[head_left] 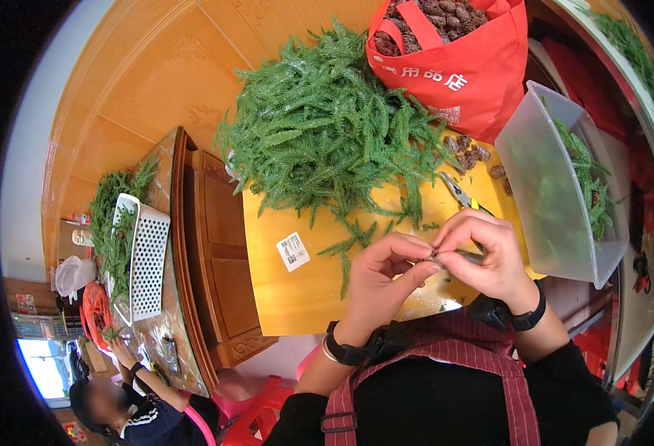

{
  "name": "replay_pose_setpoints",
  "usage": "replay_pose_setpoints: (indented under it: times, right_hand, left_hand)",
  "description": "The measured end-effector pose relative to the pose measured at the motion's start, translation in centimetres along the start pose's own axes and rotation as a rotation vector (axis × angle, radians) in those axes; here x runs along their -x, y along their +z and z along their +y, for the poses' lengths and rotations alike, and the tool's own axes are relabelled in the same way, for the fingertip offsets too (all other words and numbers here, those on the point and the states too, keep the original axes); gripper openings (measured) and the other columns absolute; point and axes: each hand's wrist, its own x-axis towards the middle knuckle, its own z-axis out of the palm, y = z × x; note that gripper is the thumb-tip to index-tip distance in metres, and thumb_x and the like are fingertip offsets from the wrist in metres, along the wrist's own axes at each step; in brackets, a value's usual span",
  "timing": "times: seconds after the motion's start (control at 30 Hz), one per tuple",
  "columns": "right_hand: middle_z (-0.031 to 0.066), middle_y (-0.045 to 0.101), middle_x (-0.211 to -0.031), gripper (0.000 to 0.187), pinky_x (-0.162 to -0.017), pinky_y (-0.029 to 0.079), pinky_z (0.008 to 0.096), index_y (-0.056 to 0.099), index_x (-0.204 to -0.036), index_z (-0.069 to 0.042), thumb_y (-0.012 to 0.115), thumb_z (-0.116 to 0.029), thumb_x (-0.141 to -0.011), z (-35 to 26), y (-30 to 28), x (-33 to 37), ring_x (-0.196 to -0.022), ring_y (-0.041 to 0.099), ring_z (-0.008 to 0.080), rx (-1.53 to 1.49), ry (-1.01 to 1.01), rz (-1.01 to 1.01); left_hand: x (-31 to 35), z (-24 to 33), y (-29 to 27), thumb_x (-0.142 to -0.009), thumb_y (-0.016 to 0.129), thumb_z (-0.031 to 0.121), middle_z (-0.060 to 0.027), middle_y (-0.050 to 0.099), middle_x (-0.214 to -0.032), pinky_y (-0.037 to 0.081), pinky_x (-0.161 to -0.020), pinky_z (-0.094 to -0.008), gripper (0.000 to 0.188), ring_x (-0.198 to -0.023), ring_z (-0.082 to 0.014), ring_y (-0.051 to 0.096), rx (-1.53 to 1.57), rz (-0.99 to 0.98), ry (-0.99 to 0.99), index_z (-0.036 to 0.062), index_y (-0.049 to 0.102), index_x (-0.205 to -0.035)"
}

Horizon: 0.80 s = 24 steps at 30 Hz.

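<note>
Just above the near edge of the yellow tabletop (282, 297), my left hand (386, 279) and my right hand (490, 253) meet, fingertips pinched together. Between them is a small brownish bit (435, 255), too covered by the fingers to name. Beyond my right hand lies a pair of pliers (457, 192) with yellow and black handles. Several pine cones (470, 152) are scattered past the pliers. A big heap of green artificial pine sprigs (327, 126) fills the far part of the table, with loose sprigs (351, 241) reaching toward my left hand.
At the far right stands a red bag (453, 74) full of pine cones. A translucent bin (542, 186) with green sprigs leans beside it. A white label (293, 251) is at the table's left. Further left, another person (145, 405) sits at a table with a white perforated basket (149, 260).
</note>
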Motion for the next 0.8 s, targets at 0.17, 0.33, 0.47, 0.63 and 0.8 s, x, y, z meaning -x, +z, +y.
replay_pose_setpoints:
  times: [0.17, 0.33, 0.47, 0.63, 0.8]
  right_hand:
    - [0.0086, 0.06, -0.075, 0.008, -0.065, 0.045, 0.0273, 0.056, -0.07, -0.002, 0.065, -0.002, -0.069, -0.8, 0.2, -0.1, -0.071, 0.059, 0.0187, 0.008, 0.161, 0.042]
    - [0.0092, 0.06, -0.078, 0.008, -0.066, 0.045, 0.0276, 0.055, -0.071, -0.001, 0.063, -0.002, -0.07, -0.5, 0.4, -0.2, -0.073, 0.058, 0.019, 0.09, 0.105, 0.093]
    - [0.0103, 0.059, -0.081, 0.008, -0.067, 0.045, 0.0284, 0.054, -0.073, -0.001, 0.061, -0.002, -0.071, -0.5, 0.2, -0.2, -0.075, 0.058, 0.0203, 0.122, -0.024, 0.104]
    - [0.011, 0.059, -0.081, 0.008, -0.069, 0.045, 0.0292, 0.054, -0.073, -0.001, 0.061, -0.005, -0.072, -0.4, 0.2, -0.1, -0.075, 0.058, 0.0215, 0.146, -0.023, 0.114]
    - [0.0111, 0.059, -0.081, 0.01, -0.07, 0.044, 0.0296, 0.053, -0.073, -0.001, 0.061, -0.008, -0.073, -0.5, 0.1, -0.1, -0.076, 0.057, 0.0214, 0.135, 0.03, 0.125]
  left_hand:
    - [-0.3, 0.3, 0.2, -0.073, 0.067, -0.005, -0.01, 0.059, -0.094, 0.048, -0.062, -0.0208, 0.021, -0.077, -0.0108, 0.058, -0.263, 0.011, 0.158, 0.0006, 0.055, -0.09]
    - [-0.8, 0.7, 0.5, -0.08, 0.06, -0.002, -0.0099, 0.06, -0.091, 0.048, -0.062, -0.0207, 0.022, -0.077, -0.0117, 0.058, -0.232, 0.035, 0.029, -0.0003, 0.054, -0.101]
    - [-1.0, 1.1, -0.7, -0.089, 0.05, 0.01, -0.0094, 0.061, -0.087, 0.047, -0.06, -0.0206, 0.023, -0.072, -0.0136, 0.059, 0.24, -0.076, -0.422, 0.0002, 0.051, -0.109]
    - [-0.9, 0.0, -1.0, -0.089, 0.051, 0.015, -0.0099, 0.062, -0.086, 0.047, -0.059, -0.0228, 0.022, -0.07, -0.0146, 0.059, 0.293, -0.103, -0.374, 0.0013, 0.052, -0.107]
    - [-0.8, -0.1, -0.4, -0.086, 0.055, 0.009, -0.0099, 0.062, -0.085, 0.047, -0.061, -0.0225, 0.018, -0.071, -0.0143, 0.06, 0.186, -0.026, -0.26, 0.0011, 0.054, -0.103]
